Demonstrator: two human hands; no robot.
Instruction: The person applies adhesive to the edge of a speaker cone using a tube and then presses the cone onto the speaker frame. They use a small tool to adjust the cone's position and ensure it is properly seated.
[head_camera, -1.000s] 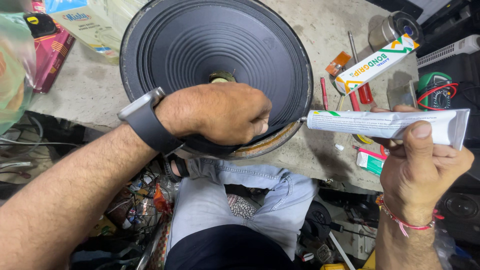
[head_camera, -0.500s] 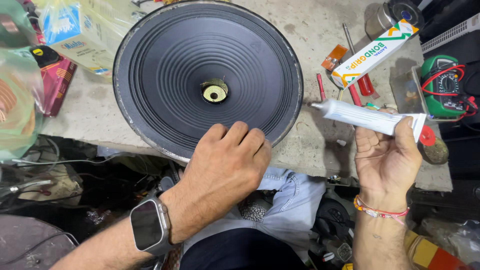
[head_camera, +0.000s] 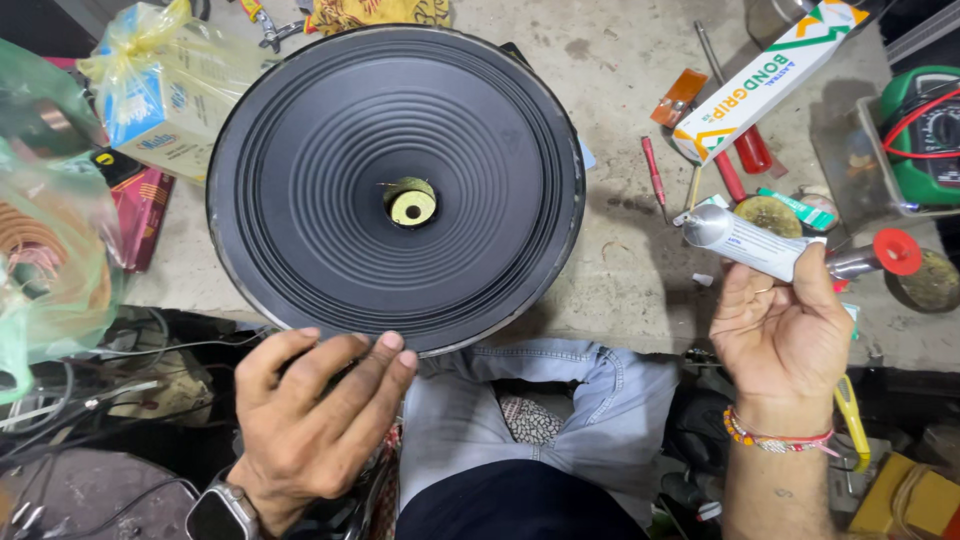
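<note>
A large black speaker cone (head_camera: 330, 180) lies face up on the grey workbench (head_camera: 620, 270), with a yellow-green ring at its centre hole (head_camera: 412, 206). My left hand (head_camera: 310, 420) grips the cone's near rim, fingers curled over the edge. My right hand (head_camera: 785, 335) holds a silver glue tube (head_camera: 745, 240) to the right of the cone, nozzle pointing left and clear of the rim. The tube's red cap end sticks out to the right.
A long white glue box (head_camera: 765, 80) lies at the back right beside red-handled screwdrivers (head_camera: 655, 175). A green multimeter (head_camera: 925, 130) sits in a clear tray at far right. Bagged boxes (head_camera: 160, 95) and a green plastic bag (head_camera: 45, 250) crowd the left. My knees are below the bench.
My left hand slid back from on top of the cone to its near rim. The glue tube has drawn back to the right, away from the cone's edge.
</note>
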